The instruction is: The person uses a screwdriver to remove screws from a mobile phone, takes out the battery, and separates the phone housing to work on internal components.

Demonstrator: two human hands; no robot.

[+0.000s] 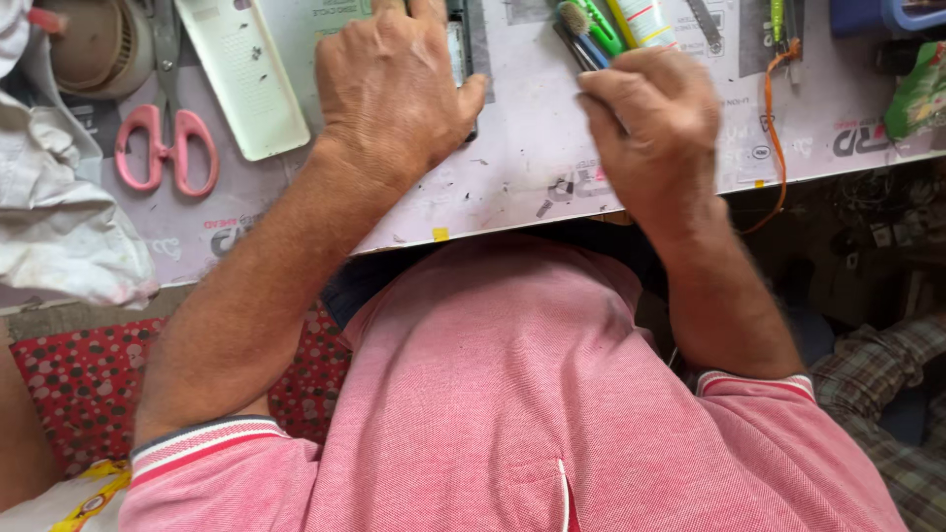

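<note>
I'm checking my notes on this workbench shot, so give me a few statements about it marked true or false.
1. The left hand rests on a dark flat device. True.
2. The pink-handled scissors lie right of both hands. False: they lie left of them.
3. The right hand is open flat. False: its fingers are curled.
4. A pale green cover lies beside the scissors. True.
5. The person wears a blue shirt. False: the shirt is red.

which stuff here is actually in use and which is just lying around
In use:
- left hand pressing down on a thin dark flat device
- right hand, curled by the green-handled brush

Lying about:
- pink-handled scissors
- pale cream plastic panel
- crumpled white cloth
- orange cord
</note>
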